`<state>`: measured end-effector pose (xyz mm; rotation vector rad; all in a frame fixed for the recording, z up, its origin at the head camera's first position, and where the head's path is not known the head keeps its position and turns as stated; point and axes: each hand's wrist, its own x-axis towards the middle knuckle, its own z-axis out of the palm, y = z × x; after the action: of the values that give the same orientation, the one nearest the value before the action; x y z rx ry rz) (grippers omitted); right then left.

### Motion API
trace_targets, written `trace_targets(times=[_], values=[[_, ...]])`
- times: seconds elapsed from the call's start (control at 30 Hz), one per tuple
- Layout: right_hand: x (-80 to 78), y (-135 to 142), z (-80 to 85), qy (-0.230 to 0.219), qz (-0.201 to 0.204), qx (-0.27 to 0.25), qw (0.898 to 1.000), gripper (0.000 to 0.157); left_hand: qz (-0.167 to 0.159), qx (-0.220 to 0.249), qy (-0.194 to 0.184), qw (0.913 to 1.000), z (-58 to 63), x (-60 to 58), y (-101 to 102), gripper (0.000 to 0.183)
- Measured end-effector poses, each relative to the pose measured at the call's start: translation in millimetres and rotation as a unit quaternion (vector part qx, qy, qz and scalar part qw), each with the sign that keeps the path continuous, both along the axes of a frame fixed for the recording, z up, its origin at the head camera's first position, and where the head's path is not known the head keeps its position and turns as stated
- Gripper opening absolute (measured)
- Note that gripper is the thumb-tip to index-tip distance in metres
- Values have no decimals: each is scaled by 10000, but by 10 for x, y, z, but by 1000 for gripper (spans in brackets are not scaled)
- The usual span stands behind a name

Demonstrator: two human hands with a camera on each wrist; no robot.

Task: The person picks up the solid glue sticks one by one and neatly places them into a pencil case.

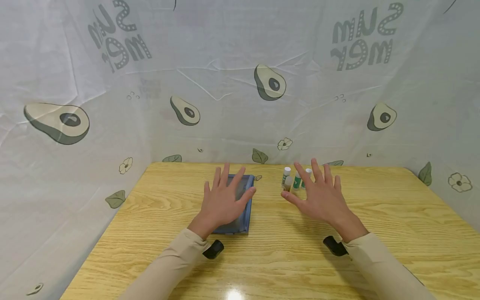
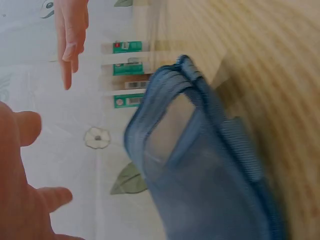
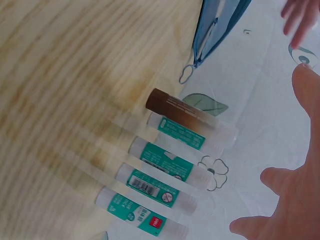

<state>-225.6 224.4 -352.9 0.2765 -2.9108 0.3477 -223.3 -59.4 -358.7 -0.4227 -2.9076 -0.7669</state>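
My left hand [image 1: 224,203] is spread over a blue mesh zipper pouch [image 1: 243,218] with nothing in its grasp. In the left wrist view, the pouch's blue-edged corner [image 2: 175,95] rises off the wood. To the right, my right hand [image 1: 323,201] is also spread, fingers straight, in front of a small group of glue sticks. The right wrist view shows several upright sticks with green labels [image 3: 160,162] and white caps, plus a brown one [image 3: 172,107] at the pouch end of the row. My right hand partly hides them in the head view.
The wood-grain table [image 1: 285,266] reaches back to a pale cloth [image 1: 225,54] printed with avocados, leaves and flowers, which also hangs along both sides. A small loop pull [image 1: 258,178] sticks out from the pouch's far right corner.
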Motion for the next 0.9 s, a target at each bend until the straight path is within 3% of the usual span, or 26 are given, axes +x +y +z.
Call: trace_targets(times=[0.13,0.27,0.6,0.9], values=[[7,-5,-26,-78,17,-41,10000,100,42,122,-634,9979,-55,11,-47,76],[12,-2,-52,-147,17,-61,9999,100,149,70,-1019,9947,-163,15,-79,82],[11,12,-67,-282,58,-131,9995,102,175,-138,-1451,9892,-385,40,-32,93],[22,19,-55,-172,72,-170,9997,101,231,-555,-1458,9875,-397,69,66,95]])
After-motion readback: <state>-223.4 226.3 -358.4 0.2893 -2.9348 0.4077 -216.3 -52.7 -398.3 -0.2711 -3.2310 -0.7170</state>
